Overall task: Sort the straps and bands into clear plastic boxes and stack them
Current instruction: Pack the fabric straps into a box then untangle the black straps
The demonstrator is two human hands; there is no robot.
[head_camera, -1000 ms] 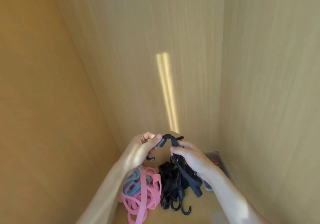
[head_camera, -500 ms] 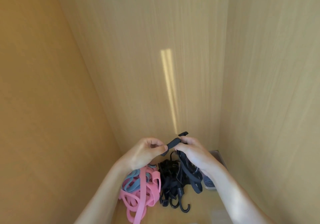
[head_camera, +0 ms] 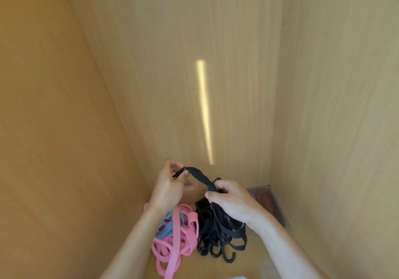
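Wood-grain panels close in on three sides, pale tan, with a thin bar of sunlight (head_camera: 204,110) running down the back panel; the floor of this nook is the work surface.

Left hand (head_camera: 169,187): thumb and fingertips pinch one end of a flat black woven strap (head_camera: 199,176), raised above the piles. Right hand (head_camera: 230,203): fingers curled around the same strap further along, the rest of it trailing down under the palm into the heap of black straps with plastic hooks (head_camera: 218,235). The stretch between the two hands is twisted and slack.

Loose pile of pink and blue flat elastic bands (head_camera: 174,240) lies just beside the black heap, touching it along one edge. Clear plastic box (head_camera: 273,201) sits behind the right wrist, against the right panel; its contents are too blurred to name.

Judgement: strap looks light, limp, non-slippery; it will tangle rather than slide free. Hooks at the lower end (head_camera: 227,258) likely to snag neighbouring straps. Best held near the ends, drawn out slowly. Bands look stretchy and soft; scoop by the bunch.

Sorting appears barely begun.
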